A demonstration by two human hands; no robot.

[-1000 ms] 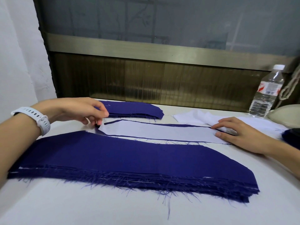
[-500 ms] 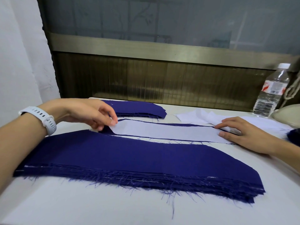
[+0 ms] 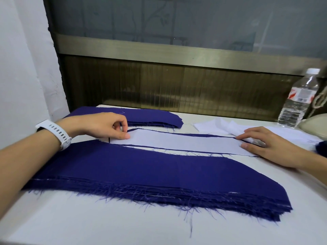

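A long white interfacing strip [image 3: 184,143] lies on a dark blue fabric piece whose edge shows around it. My left hand [image 3: 104,125], with a white watch on its wrist, pinches the strip's left end with curled fingers. My right hand [image 3: 261,144] lies flat with straight fingers on the strip's right end. In front of them sits a thick stack of dark blue fabric pieces [image 3: 141,175] with frayed threads along the near edge. A smaller blue stack [image 3: 154,117] lies behind the left hand.
The white table [image 3: 88,223] stands against a brown panel and window. A pile of white interfacing pieces [image 3: 221,126] lies at the back right. A clear water bottle [image 3: 299,101] stands at the far right, next to a cream object [image 3: 316,124] and a dark fabric bit [image 3: 322,147].
My left hand has slid a little to the right along the strip's left end, fingers curling into a pinch. The right hand stays on the right end.
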